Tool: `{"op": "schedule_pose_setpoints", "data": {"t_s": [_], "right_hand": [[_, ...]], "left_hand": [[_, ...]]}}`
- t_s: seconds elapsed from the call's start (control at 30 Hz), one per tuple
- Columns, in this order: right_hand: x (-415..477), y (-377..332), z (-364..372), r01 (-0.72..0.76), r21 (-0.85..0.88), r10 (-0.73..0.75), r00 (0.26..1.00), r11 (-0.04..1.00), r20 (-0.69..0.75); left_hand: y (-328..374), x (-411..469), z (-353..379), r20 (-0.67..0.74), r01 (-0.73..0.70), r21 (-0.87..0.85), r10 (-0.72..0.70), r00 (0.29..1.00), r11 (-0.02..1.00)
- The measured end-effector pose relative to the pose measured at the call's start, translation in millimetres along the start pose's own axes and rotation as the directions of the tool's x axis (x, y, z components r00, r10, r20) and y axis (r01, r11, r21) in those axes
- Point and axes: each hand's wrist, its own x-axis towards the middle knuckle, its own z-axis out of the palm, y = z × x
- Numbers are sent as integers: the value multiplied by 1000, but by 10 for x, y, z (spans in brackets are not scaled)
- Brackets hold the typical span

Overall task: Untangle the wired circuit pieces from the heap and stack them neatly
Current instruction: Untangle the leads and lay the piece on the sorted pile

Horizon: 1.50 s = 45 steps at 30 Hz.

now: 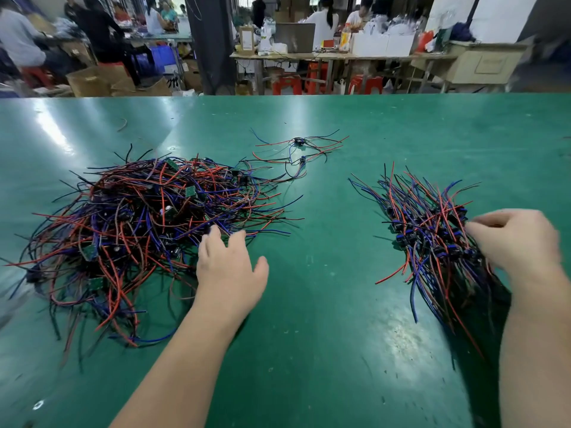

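A big tangled heap (145, 223) of small circuit boards with red, blue and black wires lies on the left of the green table (324, 304). My left hand (230, 267) hovers at the heap's right edge, fingers spread, fingertips touching the wires, holding nothing. On the right lies an aligned stack (429, 230) of wired pieces, boards in the middle and wires fanned out. My right hand (519, 242) rests on the stack's right side, its fingers curled and pinching at a piece there. Two loose wired pieces (299, 149) lie farther back in the middle.
A stray wire scrap (122, 125) lies at the far left of the table. Beyond the table's far edge are people seated at other benches, cardboard boxes (92, 81), red stools (287, 84) and a dark pillar (213, 44).
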Motion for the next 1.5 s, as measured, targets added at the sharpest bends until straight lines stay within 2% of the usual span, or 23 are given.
{"op": "schedule_pose_setpoints", "data": {"t_s": [0.07, 0.13, 0.3, 0.4, 0.6, 0.7, 0.77, 0.83, 0.93, 1.03, 1.1, 1.13, 1.2, 1.27, 1.3, 1.37, 1.43, 1.5], "right_hand": [[-73, -136, -29, 126, 147, -106, 985, 981, -134], [-177, -278, -25, 237, 232, -195, 962, 943, -192], [-482, -563, 23, 442, 333, -413, 897, 833, -159], [-644, -673, 73, 525, 359, -517, 847, 772, -127], [-889, -796, 249, 594, 417, -651, 759, 688, -6], [-963, -822, 290, 612, 438, -695, 718, 658, 42], [-994, -832, 302, 609, 451, -704, 707, 653, 65], [-1015, -836, 314, 599, 461, -705, 704, 655, 87], [-1033, -842, 332, 589, 466, -703, 703, 660, 109], [-1052, -850, 343, 582, 480, -706, 698, 656, 120], [-1068, -853, 354, 576, 488, -708, 695, 655, 130], [-1074, -856, 362, 572, 491, -707, 694, 657, 137], [-1087, -861, 377, 544, 510, -695, 702, 666, 158], [-1097, -865, 393, 487, 547, -667, 722, 681, 187], [-1098, -866, 404, 454, 563, -649, 733, 691, 206], [-1096, -868, 430, 371, 596, -608, 750, 712, 261], [-1104, -865, 468, 286, 624, -578, 745, 727, 333], [-1124, -864, 529, 233, 617, -556, 727, 752, 403]], "left_hand": [[2, -31, 51, 97, 35, 126, -47, 994, 991], [20, -64, 80, 125, 27, 154, -47, 991, 988], [56, -94, 104, 98, -70, 128, 58, 993, 989], [100, -110, 97, 85, -121, 174, 107, 991, 977], [117, -58, 53, 49, -163, 208, 156, 987, 965], [84, -49, 1, -123, -166, 256, 202, 972, 952], [47, -14, -39, -235, -89, 313, 168, 957, 945], [5, 49, -37, -221, 1, 371, 88, 971, 929], [-8, 125, 28, -123, 42, 393, 7, 992, 919], [16, 197, 60, -93, 78, 282, -54, 994, 956], [22, 251, 55, -70, 121, 79, -116, 991, 989], [23, 264, 40, -65, 129, -75, -134, 989, 989], [41, 265, -16, -132, 51, -418, -116, 985, 907], [89, 219, -109, -302, -135, -663, -98, 948, 737], [111, 185, -150, -374, -219, -721, -103, 922, 657], [145, 112, -198, -421, -308, -781, -93, 903, 543], [176, 31, -196, -419, -338, -793, -49, 907, 507], [209, -51, -200, -475, -412, -736, 23, 880, 537]]}}
